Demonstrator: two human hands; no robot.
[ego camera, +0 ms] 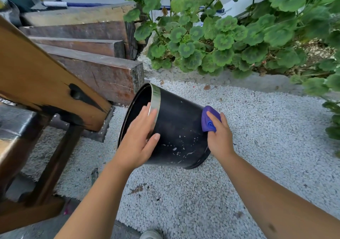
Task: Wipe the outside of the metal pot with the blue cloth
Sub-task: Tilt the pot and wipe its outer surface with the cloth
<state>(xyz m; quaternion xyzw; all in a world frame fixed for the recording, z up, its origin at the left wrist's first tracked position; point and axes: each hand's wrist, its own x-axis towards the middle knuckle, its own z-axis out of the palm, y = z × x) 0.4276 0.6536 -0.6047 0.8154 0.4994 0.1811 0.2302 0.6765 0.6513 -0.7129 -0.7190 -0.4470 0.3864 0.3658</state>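
Black metal, silver-banded at the rim: one round, slightly tapered metal pot [176, 128], tipped on its side over pale gravel ground [257, 146], mouth turned toward the stacked dark timber beams [95, 69], base edge resting on the gravel. Pale spatter marks show on the wall just below the two grips.

Head view, item one: left hand [139, 139], laid over the silver rim, fingers straight and spread, fingertips reaching inside the mouth, thumb along the outer wall. No curl around the rim is visible; the hand presses rather than clamps. Purpose, as judged: bracing the tilted pot so it neither rolls nor slides under the wiping.

Item two: right hand [219, 135], at the base end, well apart from the left-hand hold. Fingers curl around a bunched blue-violet cloth [208, 119], pressing it against the upper wall close to the base edge. Wrist bent, forearm entering from the lower right.

Item three: tilt. Likely chosen to turn the side wall up toward the wiper.

Progress, as judged: wiping under way; the spattered patch below the cloth looks not yet cleaned.

Surroundings: green round-leaved plant [230, 41] beyond the cloth hand; slanted wooden bench frame [46, 91] beyond the bracing hand.
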